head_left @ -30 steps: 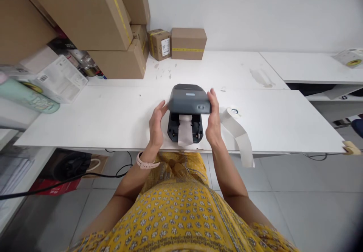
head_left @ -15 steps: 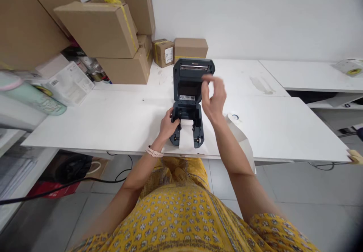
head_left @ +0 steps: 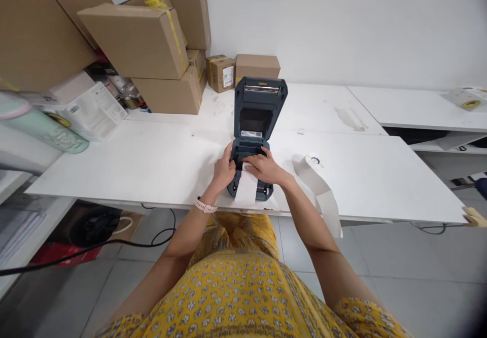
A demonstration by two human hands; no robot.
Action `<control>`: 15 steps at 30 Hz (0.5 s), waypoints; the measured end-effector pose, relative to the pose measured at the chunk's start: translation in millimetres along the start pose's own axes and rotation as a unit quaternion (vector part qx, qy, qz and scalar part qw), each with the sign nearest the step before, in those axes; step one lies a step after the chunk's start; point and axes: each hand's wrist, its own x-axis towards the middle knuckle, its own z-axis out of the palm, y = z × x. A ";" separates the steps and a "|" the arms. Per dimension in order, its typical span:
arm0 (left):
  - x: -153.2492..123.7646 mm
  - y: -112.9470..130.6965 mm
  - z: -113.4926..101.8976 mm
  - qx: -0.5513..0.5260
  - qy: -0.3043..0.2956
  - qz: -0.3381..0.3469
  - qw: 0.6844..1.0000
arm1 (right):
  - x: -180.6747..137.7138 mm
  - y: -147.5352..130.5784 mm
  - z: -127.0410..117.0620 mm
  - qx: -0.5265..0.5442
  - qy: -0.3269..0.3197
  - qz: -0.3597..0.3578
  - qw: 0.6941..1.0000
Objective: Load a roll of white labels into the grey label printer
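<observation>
A dark label printer (head_left: 239, 150) stands at the table's front edge with its lid (head_left: 260, 105) raised. Inside it sits a small white label roll (head_left: 245, 166), mostly covered by my fingers. Its paper strip (head_left: 246, 188) runs out over the front and slants a little left. My left hand (head_left: 224, 170) is closed on the printer's left wall, thumb over the rim. From the right, my right hand (head_left: 264, 168) reaches over the printer's side, its fingers closed on the roll. Those fingertips are partly hidden.
A second roll with a loose paper strip (head_left: 323, 191) lies to the right and hangs over the table edge. Stacked cardboard boxes (head_left: 133, 41) stand at the left back. A mint bottle (head_left: 41, 125) lies at far left. A black cable (head_left: 125, 241) crosses below the table.
My right hand has come down from beside the raised lid onto the roll inside the printer. The paper strip has shifted left at its front end. My left hand stays on the printer.
</observation>
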 end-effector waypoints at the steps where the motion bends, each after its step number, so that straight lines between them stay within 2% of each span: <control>1: -0.3 0.2 -0.3 0.003 -0.001 0.001 1.000 | -3.5 2.8 -5.4 0.045 -0.004 -0.015 0.999; 4: -2.0 1.0 0.7 0.001 0.004 0.006 1.000 | -23.3 13.5 -25.6 0.239 0.000 -0.076 0.968; 6: -3.1 1.3 1.6 0.007 0.011 0.002 1.000 | -43.6 21.3 -36.1 0.377 0.040 -0.099 0.920; 8: -4.0 1.6 2.0 0.017 0.014 -0.003 1.000 | -66.7 28.1 -37.9 0.493 0.126 -0.108 0.854; 10: -4.6 1.8 2.1 0.021 0.014 -0.005 1.000 | -89.3 32.7 -29.1 0.570 0.218 -0.105 0.785; 12: -4.7 1.7 2.2 0.019 0.014 -0.004 1.000 | -108.2 35.5 -12.1 0.610 0.278 -0.075 0.738; 13: -4.7 1.5 2.4 0.018 0.015 -0.003 1.000 | -115.5 36.5 -2.0 0.619 0.293 -0.049 0.727; 15: -4.4 0.7 3.0 0.015 0.018 0.001 1.000 | -124.4 38.9 18.5 0.616 0.297 0.013 0.730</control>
